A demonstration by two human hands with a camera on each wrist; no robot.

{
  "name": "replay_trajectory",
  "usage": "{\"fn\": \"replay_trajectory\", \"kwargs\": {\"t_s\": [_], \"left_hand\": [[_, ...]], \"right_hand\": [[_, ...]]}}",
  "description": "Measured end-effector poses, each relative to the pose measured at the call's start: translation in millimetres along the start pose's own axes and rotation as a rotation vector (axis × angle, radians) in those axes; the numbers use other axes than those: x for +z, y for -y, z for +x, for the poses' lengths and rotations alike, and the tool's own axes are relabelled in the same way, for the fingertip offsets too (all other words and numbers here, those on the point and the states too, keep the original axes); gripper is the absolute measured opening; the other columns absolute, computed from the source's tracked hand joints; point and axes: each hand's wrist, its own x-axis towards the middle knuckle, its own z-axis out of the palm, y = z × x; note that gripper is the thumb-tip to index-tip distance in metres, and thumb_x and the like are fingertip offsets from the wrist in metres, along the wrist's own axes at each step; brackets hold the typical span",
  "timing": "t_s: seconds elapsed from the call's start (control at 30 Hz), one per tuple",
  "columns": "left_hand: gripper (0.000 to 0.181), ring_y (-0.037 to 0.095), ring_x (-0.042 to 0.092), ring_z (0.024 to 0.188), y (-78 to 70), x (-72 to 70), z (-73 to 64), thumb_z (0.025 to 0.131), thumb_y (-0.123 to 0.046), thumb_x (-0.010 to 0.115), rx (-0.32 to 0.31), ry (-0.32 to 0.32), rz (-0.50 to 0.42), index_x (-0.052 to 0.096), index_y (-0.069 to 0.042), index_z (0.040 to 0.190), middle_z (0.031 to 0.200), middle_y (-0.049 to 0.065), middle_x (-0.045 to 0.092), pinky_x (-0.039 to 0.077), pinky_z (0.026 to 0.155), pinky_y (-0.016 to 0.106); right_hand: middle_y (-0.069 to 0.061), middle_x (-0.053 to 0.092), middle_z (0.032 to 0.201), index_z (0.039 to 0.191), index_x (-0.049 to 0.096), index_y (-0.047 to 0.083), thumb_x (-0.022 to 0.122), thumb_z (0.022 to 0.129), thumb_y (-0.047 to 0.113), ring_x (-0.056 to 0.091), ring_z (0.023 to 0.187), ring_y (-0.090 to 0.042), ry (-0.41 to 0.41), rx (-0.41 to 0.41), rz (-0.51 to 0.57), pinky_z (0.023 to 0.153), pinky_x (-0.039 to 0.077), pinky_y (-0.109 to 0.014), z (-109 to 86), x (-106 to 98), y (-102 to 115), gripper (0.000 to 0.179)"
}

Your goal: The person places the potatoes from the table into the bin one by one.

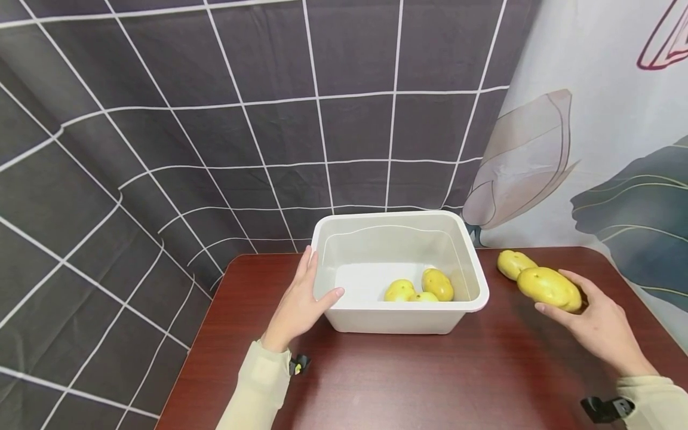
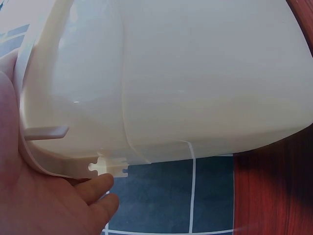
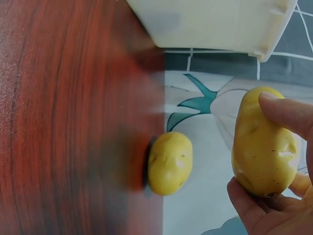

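Observation:
My right hand (image 1: 604, 322) grips a yellow potato (image 1: 548, 288) between thumb and fingers, lifted over the right side of the table. Just behind it a second potato (image 1: 515, 264) lies on the tabletop, seen also in the right wrist view as the lower potato (image 3: 170, 163). A white plastic bin (image 1: 398, 321) stands at the table's middle, with several potatoes (image 1: 438, 285) on its floor toward the right; the front wall partly hides them. At the bin's left rim, my left hand (image 1: 298, 307) rests with thumb and fingers spread, fingertips along the outer side.
The reddish-brown wooden table (image 1: 398, 382) reaches back to a dark curtain (image 1: 355, 131) with a white grid. On the right hangs a pale curtain (image 1: 602, 149) with leaf prints. Black straps sit at both wrists.

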Motion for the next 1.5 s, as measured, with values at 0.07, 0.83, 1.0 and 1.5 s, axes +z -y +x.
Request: {"fn": "replay_trajectory", "kwargs": {"t_s": [0.07,0.83,1.0,1.5], "left_hand": [[0.098,0.023,0.018,0.152,0.0,-0.1,-0.1,0.092,-0.063,0.06,0.0,-0.001,0.001,0.018,-0.007,0.161,0.169,-0.002,0.004,0.03,0.115,0.052],[0.098,0.023,0.019,0.152,-0.8,-1.2,-0.1,0.092,-0.065,0.059,-0.01,0.003,-0.014,0.018,-0.009,0.161,0.169,-0.003,0.004,0.03,0.115,0.053],[0.098,0.022,0.018,0.152,-1.4,-1.2,0.0,0.092,-0.063,0.06,-0.022,0.018,-0.013,0.017,-0.009,0.161,0.169,-0.004,0.002,0.03,0.116,0.052],[0.098,0.021,0.017,0.152,-1.8,-2.1,0.5,0.092,-0.063,0.059,-0.026,0.027,0.002,0.017,-0.008,0.161,0.169,-0.004,0.001,0.029,0.116,0.051]], "right_hand": [[-0.039,0.046,0.134,0.154,0.033,-0.001,0.081,0.084,0.041,0.047,0.106,-0.051,-0.001,0.0,-0.001,0.074,0.036,-0.056,-0.1,0,2,0.094],[-0.033,0.053,0.13,0.152,0.041,0.004,0.086,0.08,0.038,0.05,0.101,-0.043,-0.053,-0.06,0.026,0.072,0.03,-0.034,-2.3,-10,27,0.091],[-0.032,0.053,0.129,0.152,0.041,0.006,0.086,0.08,0.038,0.05,0.101,-0.042,-0.052,-0.061,0.027,0.072,0.031,-0.034,-4.0,-11,33,0.091],[-0.03,0.056,0.127,0.149,0.046,0.009,0.087,0.078,0.034,0.051,0.102,-0.04,-0.075,-0.111,0.042,0.072,0.029,-0.028,-5.9,-12,41,0.086]]}}
